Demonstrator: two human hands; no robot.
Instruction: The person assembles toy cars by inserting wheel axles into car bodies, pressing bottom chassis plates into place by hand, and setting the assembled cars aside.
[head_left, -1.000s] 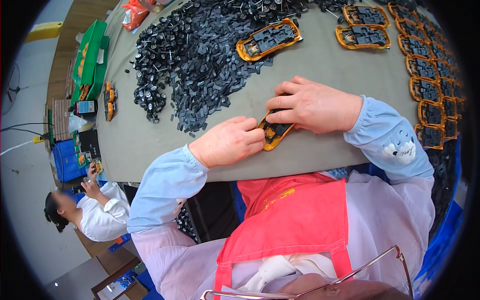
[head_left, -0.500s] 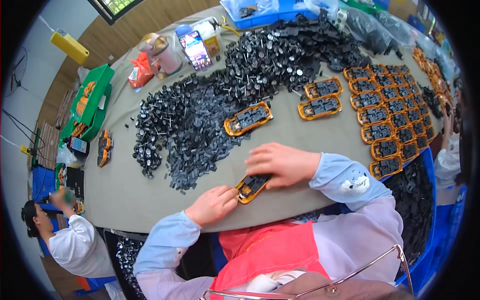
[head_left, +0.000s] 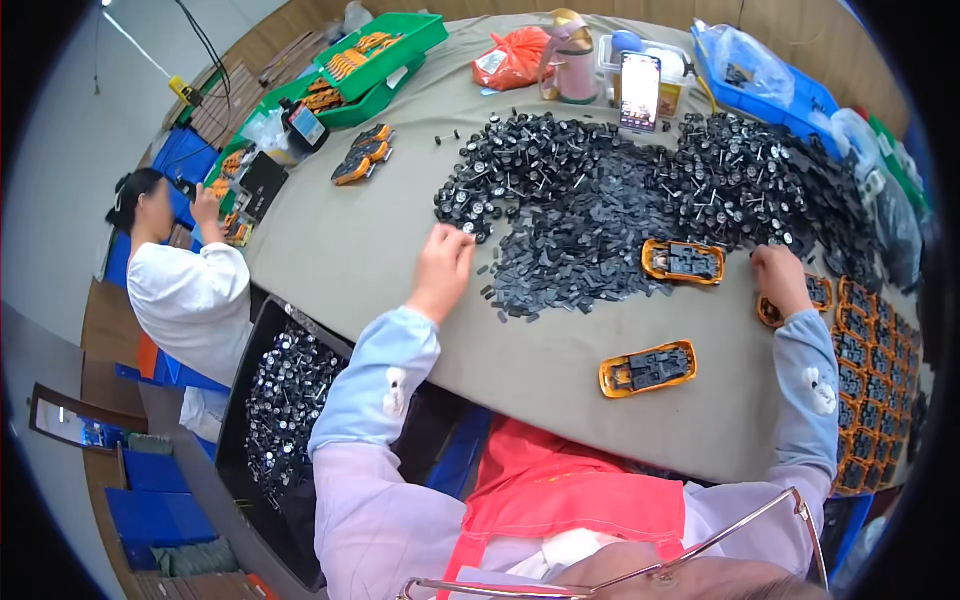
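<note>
- A grey-covered worktable (head_left: pixel 400 250) carries a wide heap of black wheel-and-axle parts (head_left: pixel 620 190).
- Left hand (head_left: pixel 440 270), fingers curled, reaches into the heap's near-left edge; whether it grips anything, I cannot tell.
- Right hand (head_left: pixel 780 282) rests on an orange toy-car chassis (head_left: pixel 815 297) by the right edge.
- Likely step: fetching parts; next calls for pinching one free.

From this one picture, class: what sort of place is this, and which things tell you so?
Probably a small assembly workshop. A big pile of black parts covers the table, orange shells lie in rows at the right, and a co-worker handles the same pieces nearby.
</note>
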